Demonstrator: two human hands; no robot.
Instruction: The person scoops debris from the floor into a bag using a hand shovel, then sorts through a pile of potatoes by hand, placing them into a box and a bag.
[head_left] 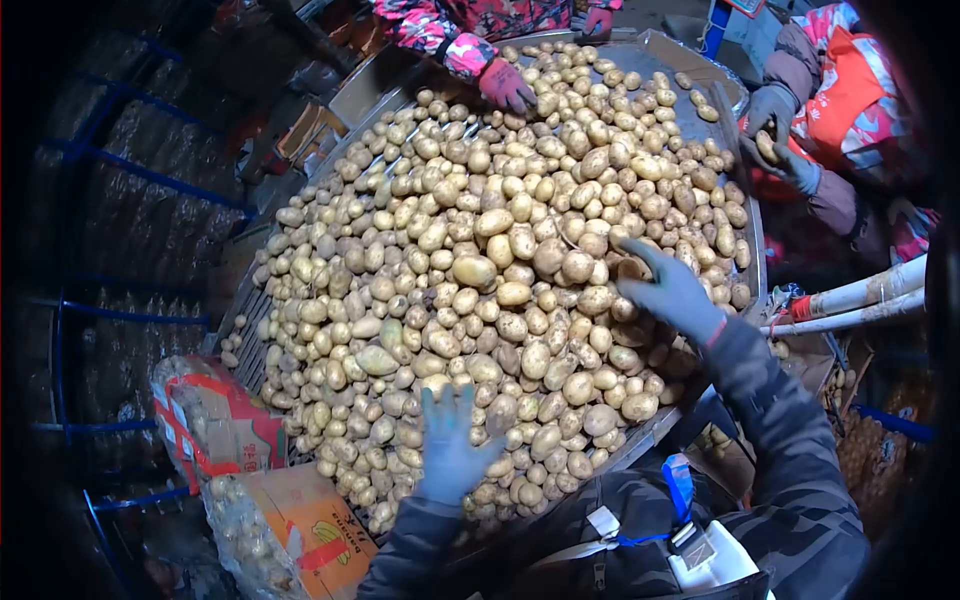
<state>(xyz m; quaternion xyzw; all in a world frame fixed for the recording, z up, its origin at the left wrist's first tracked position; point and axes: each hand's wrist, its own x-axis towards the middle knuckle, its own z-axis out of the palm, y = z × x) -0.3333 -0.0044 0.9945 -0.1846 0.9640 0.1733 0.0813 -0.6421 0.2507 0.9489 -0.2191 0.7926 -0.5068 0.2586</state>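
Observation:
A large heap of potatoes [475, 270] covers the slatted table in front of me. My left hand [458, 448], in a light blue-grey glove, rests on the near side of the heap with its fingers spread and nothing in them. Farther right, my right hand [672, 292], in the same kind of glove, reaches into the pile. Its thumb and fingers curve around a brownish potato [631, 268], which is partly covered by them. Some greenish potatoes [376, 360] lie left of centre, between the hands and the table's left side.
Across the table, a co-worker's pink-gloved hand [507, 86] touches the heap. At right, another co-worker's grey-gloved hands [778, 140] hold a potato. A banana carton [305, 520] and a red-and-white carton [215, 420] stand at lower left. White pipes [865, 293] jut in at right.

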